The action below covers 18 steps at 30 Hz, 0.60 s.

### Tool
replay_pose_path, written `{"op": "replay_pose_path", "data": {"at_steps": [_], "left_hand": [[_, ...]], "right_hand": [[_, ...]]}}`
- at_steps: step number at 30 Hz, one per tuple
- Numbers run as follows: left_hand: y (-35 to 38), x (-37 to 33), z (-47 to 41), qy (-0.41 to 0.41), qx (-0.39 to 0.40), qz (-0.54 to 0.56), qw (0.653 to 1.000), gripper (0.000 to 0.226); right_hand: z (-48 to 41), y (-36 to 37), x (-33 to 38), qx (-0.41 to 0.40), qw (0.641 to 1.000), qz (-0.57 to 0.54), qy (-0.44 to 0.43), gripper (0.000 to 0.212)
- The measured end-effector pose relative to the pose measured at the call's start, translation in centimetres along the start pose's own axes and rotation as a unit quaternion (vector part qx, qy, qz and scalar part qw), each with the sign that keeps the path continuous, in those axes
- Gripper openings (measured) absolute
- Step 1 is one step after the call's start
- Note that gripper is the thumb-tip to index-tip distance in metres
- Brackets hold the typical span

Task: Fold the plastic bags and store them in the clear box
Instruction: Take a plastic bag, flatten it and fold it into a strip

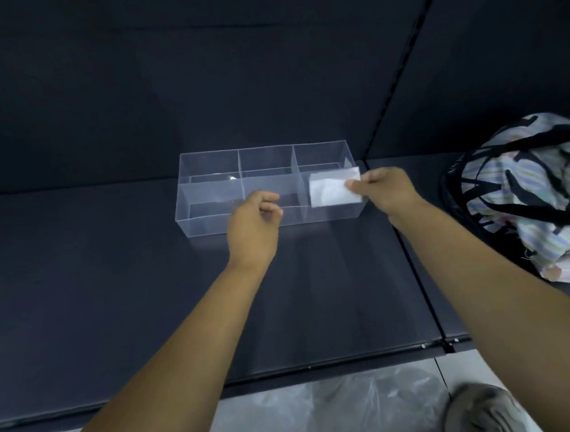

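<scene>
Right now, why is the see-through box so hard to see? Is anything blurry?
Head view: dim light on a dark shelf, so the clear box shows only as pale edges with one glare spot; the striped bag at right looks blurry and stretched; the folded bag looks brightest.

I see a dark surface (113,295) backed by a dark wall panel (232,67). A striped fabric bag (528,198) with black straps sits at its right end. Lower down at the right, I make out a grey shoe (486,411).

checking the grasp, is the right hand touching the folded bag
Touching. The head view shows the right hand pinching the folded bag at its right edge.
</scene>
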<state>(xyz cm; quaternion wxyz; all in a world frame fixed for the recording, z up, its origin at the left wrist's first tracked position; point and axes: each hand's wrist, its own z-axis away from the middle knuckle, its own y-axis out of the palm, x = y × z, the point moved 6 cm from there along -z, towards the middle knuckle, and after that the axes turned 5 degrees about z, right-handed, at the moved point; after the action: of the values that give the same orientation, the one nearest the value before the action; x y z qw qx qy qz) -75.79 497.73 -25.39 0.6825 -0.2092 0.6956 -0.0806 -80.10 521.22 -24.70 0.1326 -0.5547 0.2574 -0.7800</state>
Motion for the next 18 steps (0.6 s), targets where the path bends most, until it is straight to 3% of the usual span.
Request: {"op": "replay_pose_path", "data": {"at_steps": [3, 7, 13, 18], "left_hand": [[2.2, 1.4, 0.7, 0.111, 0.08, -0.261, 0.956, 0.051], [2.9, 3.2, 1.4, 0.161, 0.104, -0.319, 0.928, 0.062], [2.7, 3.7, 3.1, 0.183, 0.1, -0.364, 0.908, 0.067], [1.2, 6.8, 8.8, 0.122, 0.133, -0.374, 0.91, 0.067]], "right_hand": [[-3.2, 0.7, -0.8, -0.024, 0.97, 0.241, 0.013, 0.015], [-4.4, 2.4, -0.8, -0.065, 0.909, 0.412, 0.01, 0.026], [-4.1, 2.3, 0.5, -0.106, 0.877, 0.467, -0.043, 0.038], [0.7, 0.2, 0.7, -0.202, 0.917, 0.323, -0.121, 0.029]]}}
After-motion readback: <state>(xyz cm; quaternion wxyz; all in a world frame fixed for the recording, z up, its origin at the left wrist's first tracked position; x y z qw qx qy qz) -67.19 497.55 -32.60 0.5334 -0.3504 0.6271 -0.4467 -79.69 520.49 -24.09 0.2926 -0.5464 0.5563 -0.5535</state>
